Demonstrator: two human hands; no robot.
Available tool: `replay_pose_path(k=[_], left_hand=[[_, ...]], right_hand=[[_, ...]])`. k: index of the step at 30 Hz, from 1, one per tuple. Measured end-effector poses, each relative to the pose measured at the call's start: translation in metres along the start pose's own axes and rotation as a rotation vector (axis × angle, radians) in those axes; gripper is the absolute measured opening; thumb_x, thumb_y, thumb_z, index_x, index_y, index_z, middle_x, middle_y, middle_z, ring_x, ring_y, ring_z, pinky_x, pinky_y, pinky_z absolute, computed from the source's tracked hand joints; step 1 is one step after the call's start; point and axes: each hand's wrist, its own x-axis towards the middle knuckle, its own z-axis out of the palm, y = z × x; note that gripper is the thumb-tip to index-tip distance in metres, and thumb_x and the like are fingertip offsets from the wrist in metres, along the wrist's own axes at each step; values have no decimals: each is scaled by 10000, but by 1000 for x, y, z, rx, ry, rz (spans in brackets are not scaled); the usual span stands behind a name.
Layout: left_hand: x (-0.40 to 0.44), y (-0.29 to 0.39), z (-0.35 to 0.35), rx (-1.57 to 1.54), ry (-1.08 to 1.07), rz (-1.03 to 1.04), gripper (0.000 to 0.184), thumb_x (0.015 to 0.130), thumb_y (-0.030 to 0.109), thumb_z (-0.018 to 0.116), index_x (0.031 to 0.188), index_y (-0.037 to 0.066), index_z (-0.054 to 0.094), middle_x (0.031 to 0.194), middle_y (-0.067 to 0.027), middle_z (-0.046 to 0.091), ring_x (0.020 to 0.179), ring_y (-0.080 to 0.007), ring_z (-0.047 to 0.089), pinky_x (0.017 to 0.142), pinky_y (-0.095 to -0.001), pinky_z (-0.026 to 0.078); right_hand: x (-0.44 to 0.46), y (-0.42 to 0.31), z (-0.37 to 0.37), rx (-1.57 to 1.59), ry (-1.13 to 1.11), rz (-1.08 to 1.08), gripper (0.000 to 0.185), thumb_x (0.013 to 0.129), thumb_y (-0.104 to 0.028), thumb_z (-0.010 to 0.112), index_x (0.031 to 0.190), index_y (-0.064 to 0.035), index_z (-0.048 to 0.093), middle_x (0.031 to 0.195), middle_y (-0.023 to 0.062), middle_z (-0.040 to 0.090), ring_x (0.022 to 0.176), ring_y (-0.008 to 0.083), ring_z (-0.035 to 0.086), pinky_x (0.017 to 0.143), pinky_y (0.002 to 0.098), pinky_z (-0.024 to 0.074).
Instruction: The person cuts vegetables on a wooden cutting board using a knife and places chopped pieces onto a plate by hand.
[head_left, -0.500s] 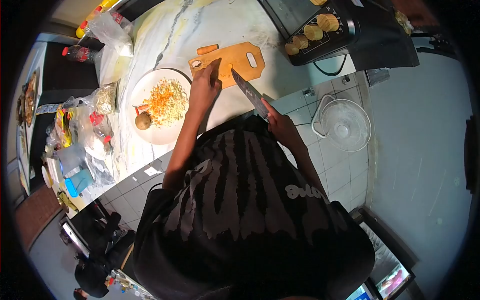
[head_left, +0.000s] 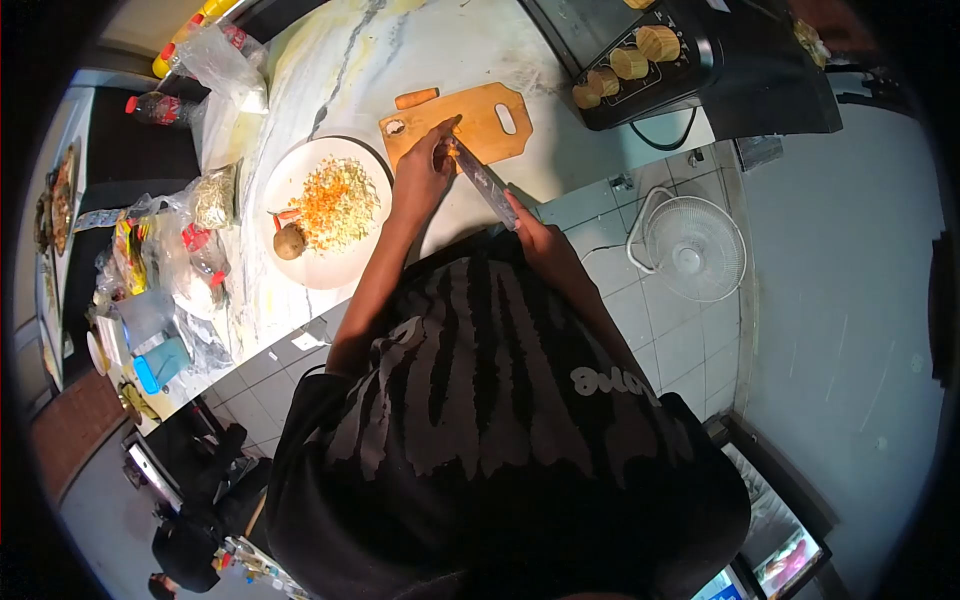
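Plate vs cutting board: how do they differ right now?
Shape: the plate is round; the cutting board is long, with a slot near one end.
Look: the plate is pale and plain, the cutting board light-brown wood.
Use: the plate holds chopped bits and a round brown item; the cutting board has the left hand and knife tip over it.
Shared: both lie on the marbled countertop.

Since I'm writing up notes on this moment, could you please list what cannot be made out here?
All in the head view:
- What the left hand pins on the board: hidden by its fingers.
- The handle of the knife: mostly covered by the right hand.
- The blade's marking: too small and blurred.
- Each chopped bit on the plate: too small to identify.
- The black appliance: cut off by the top edge.
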Motion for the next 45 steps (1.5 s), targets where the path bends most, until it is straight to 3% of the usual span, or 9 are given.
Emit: replay_pose_path(k=[11,15,21,26,30,32,39,41,45], left_hand=[[-4,-18,5,-247,168,-15,341,920,6,656,1254,68,687,1085,-160,727,977,-250,739,854,-329,570],[-22,-16,-17,-213,324,-1,278,928,50,668,1203,58,706,1105,-154,719,1000,-268,723,878,-358,555],[-85,-21,-51,98,266,197,118,796,13,607,893,47,550,1296,-149,655,1093,-328,565,961,-428,395],[-127,-32,-53,273,126,195,205,762,120,621,930,76,512,1540,-112,486,1163,-414,474,1048,-467,326],[-132,-56,-58,347,182,102,217,794,165,605,968,64,524,1565,-112,451,1224,-439,419,1078,-501,287],[-132,-60,-61,394,339,-18,234,832,189,579,1013,49,533,1574,-116,438,1247,-440,388,1097,-526,254],[-109,-51,-80,269,667,-20,202,907,185,702,1050,43,686,1023,-126,693,1035,-337,541,948,-449,405],[-82,-38,-81,179,692,173,118,899,173,725,902,55,734,800,-103,680,786,-284,607,728,-398,468],[-17,-8,-59,125,238,262,231,878,155,713,1086,57,728,966,-137,682,923,-328,625,819,-422,519]], right_hand=[[10,-8,-9,217,-166,-50,535,1089,-368,353,1567,-129,337,1452,248,517,1295,409,550,1063,411,440],[21,-18,-5,224,-139,-151,491,1088,-314,383,1556,-166,369,1451,212,528,1301,411,535,1073,419,434],[42,-69,-15,17,-345,-53,459,1075,-245,418,1534,-260,410,1404,181,562,1243,446,530,1032,448,458],[56,-72,-1,45,-428,-272,445,1095,-215,403,1533,-143,426,1221,203,658,1023,244,647,959,319,468],[63,-93,-15,2,-582,-190,449,1097,-213,403,1535,-117,421,1060,161,646,877,159,558,879,283,462],[68,-88,-13,4,-634,-189,449,1083,-219,421,1531,-206,419,1238,271,626,1098,429,627,958,409,478],[62,-69,-32,-25,-516,-193,449,1063,-220,465,1507,-158,459,1074,224,688,944,322,676,861,369,500],[55,-48,-32,67,-194,-152,445,1081,-196,449,1519,-116,460,818,44,577,689,103,517,678,286,473],[46,-3,-30,181,82,-30,458,1075,-201,469,1529,-141,457,756,8,525,595,70,479,567,252,439]])
